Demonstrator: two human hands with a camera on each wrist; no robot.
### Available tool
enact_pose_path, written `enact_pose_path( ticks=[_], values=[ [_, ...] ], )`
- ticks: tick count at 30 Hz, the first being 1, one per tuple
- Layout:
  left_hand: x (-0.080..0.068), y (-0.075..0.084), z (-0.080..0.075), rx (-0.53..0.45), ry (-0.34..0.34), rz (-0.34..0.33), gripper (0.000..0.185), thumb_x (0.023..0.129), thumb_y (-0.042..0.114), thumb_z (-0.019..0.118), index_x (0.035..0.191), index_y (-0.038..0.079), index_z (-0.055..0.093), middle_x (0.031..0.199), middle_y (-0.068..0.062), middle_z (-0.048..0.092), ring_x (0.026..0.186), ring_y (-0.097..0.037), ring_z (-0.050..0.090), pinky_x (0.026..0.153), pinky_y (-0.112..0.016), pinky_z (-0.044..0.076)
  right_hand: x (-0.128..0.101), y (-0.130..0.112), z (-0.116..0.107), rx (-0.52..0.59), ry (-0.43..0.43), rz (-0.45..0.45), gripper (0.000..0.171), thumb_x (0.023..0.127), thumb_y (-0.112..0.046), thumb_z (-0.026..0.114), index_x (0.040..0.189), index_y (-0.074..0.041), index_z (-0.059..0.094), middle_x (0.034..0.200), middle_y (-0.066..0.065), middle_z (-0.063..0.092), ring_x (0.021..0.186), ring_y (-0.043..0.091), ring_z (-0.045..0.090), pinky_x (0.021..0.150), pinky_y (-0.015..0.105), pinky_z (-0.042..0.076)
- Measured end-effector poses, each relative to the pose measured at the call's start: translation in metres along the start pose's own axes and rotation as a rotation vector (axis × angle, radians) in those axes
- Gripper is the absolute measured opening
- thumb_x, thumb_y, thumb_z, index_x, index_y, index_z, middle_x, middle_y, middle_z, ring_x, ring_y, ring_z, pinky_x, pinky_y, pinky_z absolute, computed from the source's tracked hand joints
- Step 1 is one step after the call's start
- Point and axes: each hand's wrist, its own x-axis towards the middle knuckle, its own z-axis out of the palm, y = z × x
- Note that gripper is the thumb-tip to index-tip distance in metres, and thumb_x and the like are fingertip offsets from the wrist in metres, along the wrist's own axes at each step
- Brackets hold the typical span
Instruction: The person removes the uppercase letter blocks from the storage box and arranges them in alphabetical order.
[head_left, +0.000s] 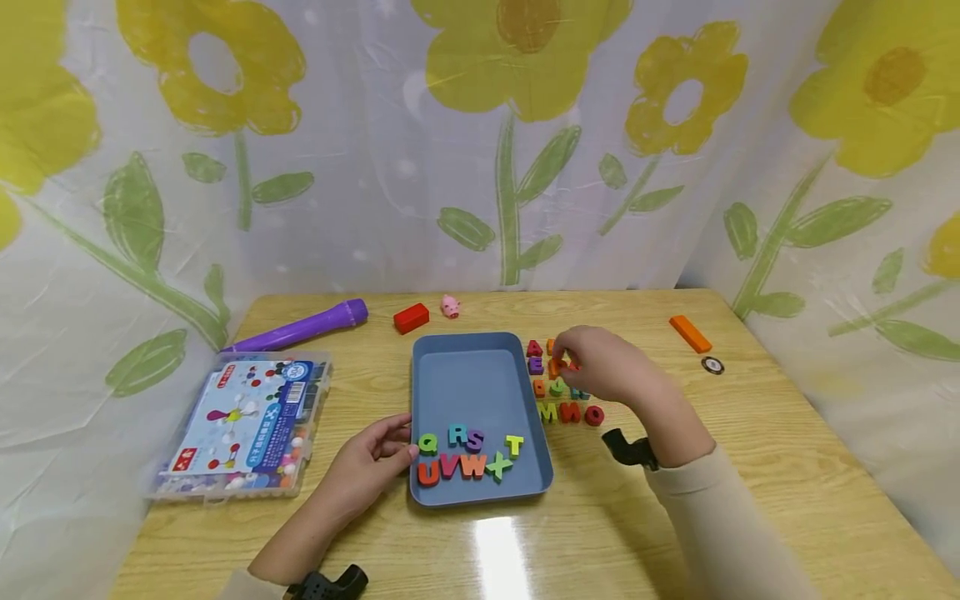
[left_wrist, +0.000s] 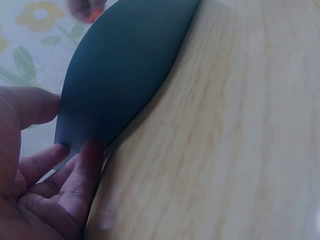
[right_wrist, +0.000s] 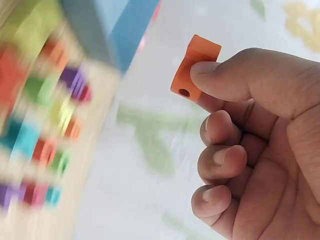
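My right hand point(head_left: 606, 364) pinches an orange letter block point(right_wrist: 194, 67) between thumb and forefinger, its other fingers curled below. Which letter it is cannot be told. The hand is over rows of coloured letters point(head_left: 570, 412) to the right of a blue-grey tray point(head_left: 468, 343), partly hiding them. My left hand point(head_left: 367, 457) grips the tray's left wall, its thumb at the rim and fingers against the outside. Inside the tray, toward the near end, lie several letters, among them a green Q point(head_left: 427, 443), a purple S point(head_left: 475, 441) and a yellow T point(head_left: 514, 445).
To the left lies a clear-lidded box of molecule-model parts point(head_left: 240, 425), with a purple microphone-shaped thing point(head_left: 300, 325) behind it. A red block point(head_left: 411, 317) and a pink pig figure point(head_left: 450, 306) are at the back. Far right are an orange bar point(head_left: 690, 333) and a round chip point(head_left: 712, 365).
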Motion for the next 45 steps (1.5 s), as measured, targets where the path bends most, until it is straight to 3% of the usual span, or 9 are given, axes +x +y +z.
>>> enact_pose_path(
  ticks=[4,11,19,26,32,35,39,45],
  values=[
    [-0.002,0.0,-0.002,0.011,0.006,-0.006,0.057,0.104,0.021,0.076,0.158,0.012,0.058,0.141,-0.013,0.07,0.115,-0.021,0.071,0.087,-0.021,0.057,-0.024,0.033,0.001,0.035,0.016,0.075,0.012,0.098,-0.007,0.074,0.11,-0.006,0.076,0.098,0.008,0.071,0.079,0.02,0.061,0.076,0.042,0.054],
    [-0.004,0.0,-0.006,0.008,0.003,-0.014,0.058,0.105,0.021,0.075,0.159,0.012,0.056,0.144,-0.014,0.068,0.117,-0.021,0.07,0.087,-0.021,0.058,-0.045,0.07,0.027,0.039,-0.032,0.124,0.007,0.097,-0.004,0.072,0.104,-0.006,0.076,0.087,0.003,0.064,0.077,0.02,0.053,0.071,0.037,0.047],
    [-0.004,0.0,-0.006,-0.001,0.004,-0.009,0.058,0.105,0.019,0.075,0.159,0.011,0.056,0.143,-0.015,0.068,0.115,-0.021,0.07,0.087,-0.02,0.058,-0.044,0.082,0.049,0.016,-0.048,0.178,0.008,0.096,-0.007,0.079,0.105,-0.008,0.077,0.09,0.004,0.067,0.08,0.021,0.056,0.075,0.04,0.05],
    [-0.004,0.001,-0.004,-0.005,0.0,-0.011,0.057,0.105,0.019,0.074,0.159,0.012,0.056,0.143,-0.015,0.068,0.116,-0.021,0.07,0.087,-0.02,0.058,-0.046,0.08,0.052,0.003,-0.056,0.194,0.013,0.096,-0.005,0.077,0.109,-0.006,0.076,0.092,0.007,0.068,0.082,0.023,0.057,0.077,0.041,0.051],
    [-0.003,0.0,-0.001,-0.008,-0.004,-0.009,0.057,0.105,0.02,0.074,0.159,0.012,0.056,0.143,-0.014,0.068,0.117,-0.021,0.07,0.087,-0.021,0.058,-0.046,0.068,0.038,0.006,-0.033,0.179,0.019,0.1,-0.009,0.077,0.117,-0.002,0.075,0.091,0.008,0.067,0.077,0.022,0.055,0.07,0.039,0.049],
    [-0.002,0.001,0.0,-0.007,-0.005,-0.009,0.057,0.105,0.02,0.075,0.159,0.013,0.056,0.143,-0.014,0.068,0.116,-0.021,0.07,0.087,-0.021,0.058,-0.041,0.052,0.027,0.0,-0.002,0.137,0.021,0.101,-0.005,0.072,0.122,-0.001,0.075,0.1,0.01,0.073,0.08,0.021,0.058,0.074,0.04,0.053],
    [-0.001,0.002,0.001,0.004,-0.005,-0.007,0.057,0.105,0.02,0.074,0.159,0.012,0.056,0.142,-0.014,0.068,0.115,-0.021,0.07,0.086,-0.021,0.058,-0.028,0.015,0.012,-0.005,0.024,0.069,0.025,0.102,-0.006,0.07,0.125,-0.003,0.075,0.112,0.011,0.075,0.089,0.023,0.063,0.084,0.045,0.059],
    [0.001,0.001,0.0,0.01,-0.004,0.001,0.056,0.105,0.019,0.074,0.158,0.011,0.057,0.141,-0.013,0.069,0.115,-0.021,0.07,0.087,-0.02,0.057,0.008,-0.049,0.008,-0.021,0.024,-0.094,0.024,0.103,-0.016,0.075,0.126,-0.009,0.076,0.102,0.003,0.071,0.088,0.02,0.062,0.082,0.04,0.056]
  ],
)
